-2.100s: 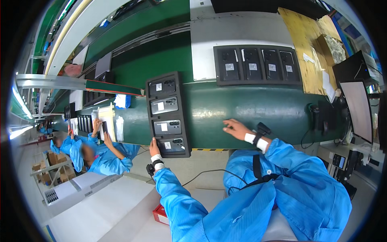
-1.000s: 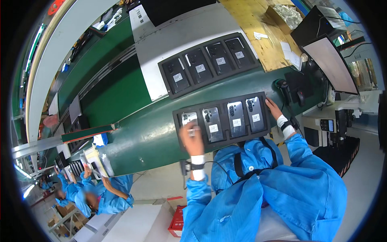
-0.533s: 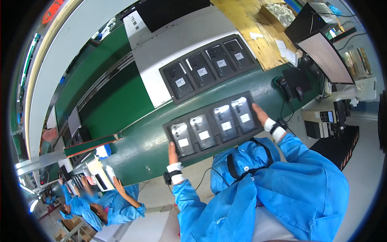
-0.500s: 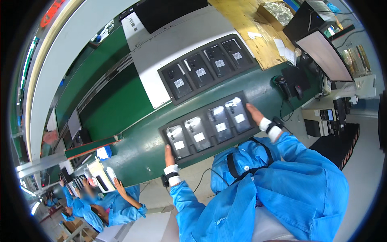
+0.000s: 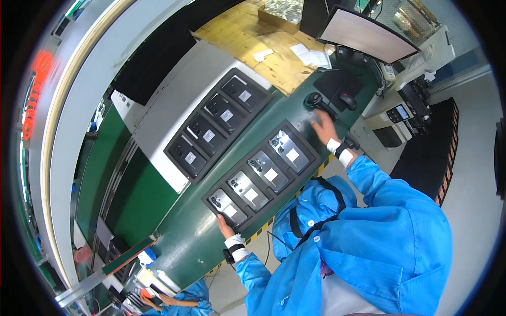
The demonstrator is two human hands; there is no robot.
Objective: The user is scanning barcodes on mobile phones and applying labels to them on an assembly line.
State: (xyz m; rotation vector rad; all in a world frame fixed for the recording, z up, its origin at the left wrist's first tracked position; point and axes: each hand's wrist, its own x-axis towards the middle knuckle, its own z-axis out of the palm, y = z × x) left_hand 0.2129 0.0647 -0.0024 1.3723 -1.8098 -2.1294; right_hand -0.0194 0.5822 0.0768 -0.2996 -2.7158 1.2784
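Head view: near tray [image 5: 262,180] of four phones lying on the green belt [image 5: 195,247] at picture centre. Left hand [image 5: 225,227] gripping its 7 o'clock corner, fingers closed on the edge. Right hand [image 5: 322,126] at the tray's 2 o'clock, spread flat on the belt, holding nothing. Second tray [image 5: 219,125] at 11 o'clock, scanner [image 5: 316,101] beside the right hand.
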